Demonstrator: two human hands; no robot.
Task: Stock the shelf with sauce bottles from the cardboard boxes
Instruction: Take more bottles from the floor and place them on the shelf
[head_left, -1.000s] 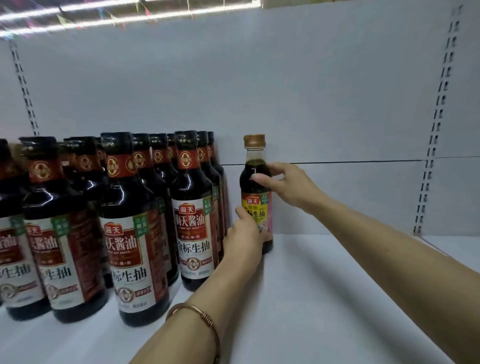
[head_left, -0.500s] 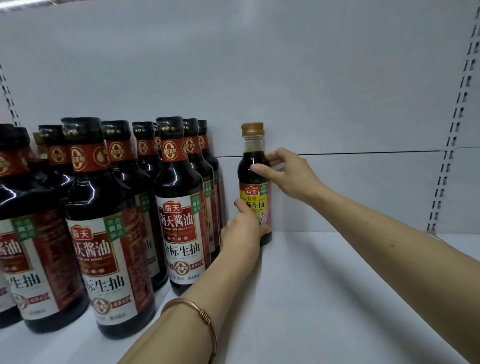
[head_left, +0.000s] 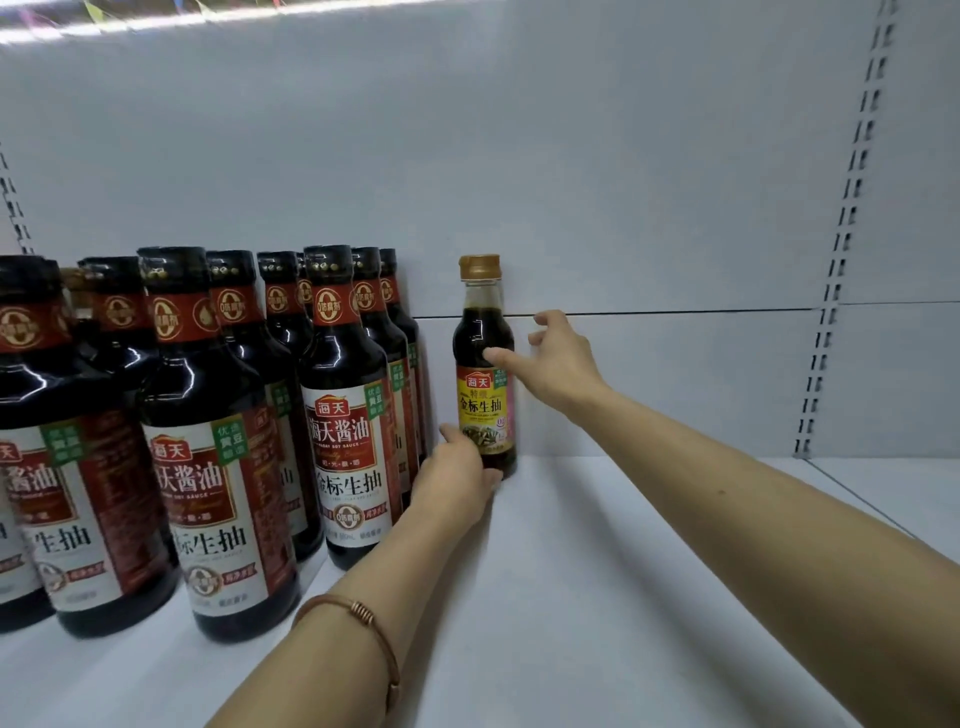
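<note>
Small bottle (head_left: 484, 364) stands on shelf (head_left: 623, 571), at back wall (head_left: 571, 156). Big bottles (head_left: 208, 441) in rows left of it. Left hand (head_left: 457, 478) at its foot, right hand (head_left: 558, 358) beside it.

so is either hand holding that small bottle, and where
Left hand grips the small bottle at its base; right hand only touches its shoulder with a fingertip.

I read 海天 in a red badge on the yellow label of the small gold-capped bottle (head_left: 484, 364), with 金标生抽 below it. On the nearest dark bottle left of it (head_left: 347, 410), the white label carried 海天, then 海天酱油, and lower down 金标生抽; a green tag at the label's corner said 黄豆. Further left of the small one, another big bottle (head_left: 208, 452) showed the same 海天 and 生抽. The finer print was too small for me.
</note>
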